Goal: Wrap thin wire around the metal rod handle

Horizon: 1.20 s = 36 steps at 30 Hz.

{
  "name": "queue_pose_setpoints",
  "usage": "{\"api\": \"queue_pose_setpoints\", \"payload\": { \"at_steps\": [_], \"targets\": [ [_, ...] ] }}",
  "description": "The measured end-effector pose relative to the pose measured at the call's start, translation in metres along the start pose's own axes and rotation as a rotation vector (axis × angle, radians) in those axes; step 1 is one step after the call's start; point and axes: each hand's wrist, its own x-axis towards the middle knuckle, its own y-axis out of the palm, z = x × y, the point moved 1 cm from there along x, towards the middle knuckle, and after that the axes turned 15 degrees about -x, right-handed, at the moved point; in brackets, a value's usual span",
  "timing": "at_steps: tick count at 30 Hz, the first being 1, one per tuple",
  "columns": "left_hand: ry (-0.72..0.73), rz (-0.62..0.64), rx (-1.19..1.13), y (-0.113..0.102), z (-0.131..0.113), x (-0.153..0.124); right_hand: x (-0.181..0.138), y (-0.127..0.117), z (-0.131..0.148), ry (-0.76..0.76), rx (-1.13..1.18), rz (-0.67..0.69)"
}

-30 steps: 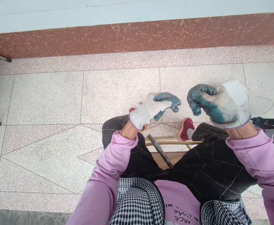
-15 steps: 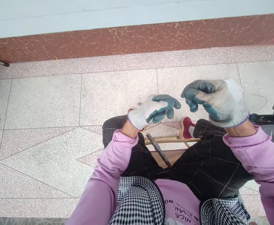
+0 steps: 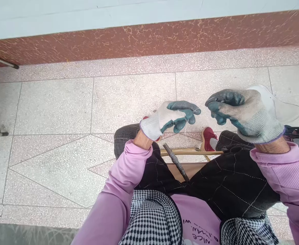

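Observation:
My left hand [image 3: 178, 115], in a white glove with blue-green coated fingers, pinches a thin pale thread [image 3: 186, 132]. Loose strands of it hang below the fingers, and a short bit shows at the fingertips. To the right, my right hand [image 3: 232, 107], in a dirtier matching glove, has thumb and forefinger together on a fine strand of thread. A small gap separates the two hands. Between my thighs a short stick [image 3: 176, 161] lies tilted, with grey cord or wire wound round its middle.
Behind my right hand sits a pale rounded object [image 3: 264, 97] with a thin looped cord. A light wooden bar [image 3: 190, 153] crosses near my knees, by a red shoe [image 3: 208, 139]. Metal legs [image 3: 2, 61] reach in from the left. A red-brown skirting [image 3: 139, 42] runs along the wall.
Both hands have shifted slightly right in the view, the right one more, so the gap between them is wider. The thread now shows more clearly at both sets of fingertips.

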Motion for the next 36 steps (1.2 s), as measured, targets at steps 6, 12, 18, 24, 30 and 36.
{"api": "queue_pose_setpoints", "payload": {
  "at_steps": [6, 12, 18, 24, 30, 36],
  "targets": [
    [-0.009, -0.049, -0.091, -0.01, 0.01, 0.006, 0.001, 0.001, -0.006, 0.01, 0.001, 0.012],
    [-0.015, -0.09, -0.045, -0.007, 0.011, 0.008, -0.005, 0.003, -0.017, -0.036, -0.062, -0.055],
    [0.039, -0.197, 0.0, -0.009, 0.012, 0.015, -0.007, 0.0, -0.022, -0.093, -0.359, -0.097],
    [-0.009, -0.476, -0.07, 0.003, 0.006, 0.016, -0.009, 0.005, -0.017, -0.329, -1.037, -0.098],
    [0.021, -0.49, -0.098, 0.006, 0.006, 0.014, -0.007, 0.004, -0.018, -0.324, -1.115, -0.143],
    [-0.04, -0.301, -0.075, 0.001, 0.012, 0.015, -0.007, 0.006, -0.02, -0.39, -0.918, -0.199]
  ]
}}
